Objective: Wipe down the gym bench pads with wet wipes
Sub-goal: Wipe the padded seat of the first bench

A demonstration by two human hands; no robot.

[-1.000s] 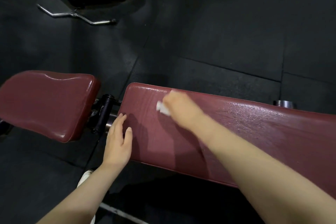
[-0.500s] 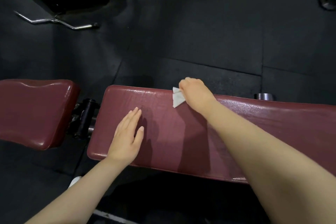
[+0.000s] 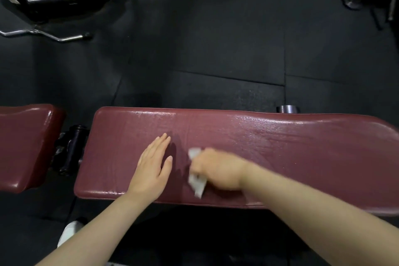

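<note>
Dark gym floor (image 3: 216, 39), left hand (image 3: 152, 169) flat on bench pad (image 3: 280, 147), right hand (image 3: 218, 169) gripping wet wipe (image 3: 197, 183)

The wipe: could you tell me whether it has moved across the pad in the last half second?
Yes: the wipe slid from the pad's far edge toward its near edge.
</note>
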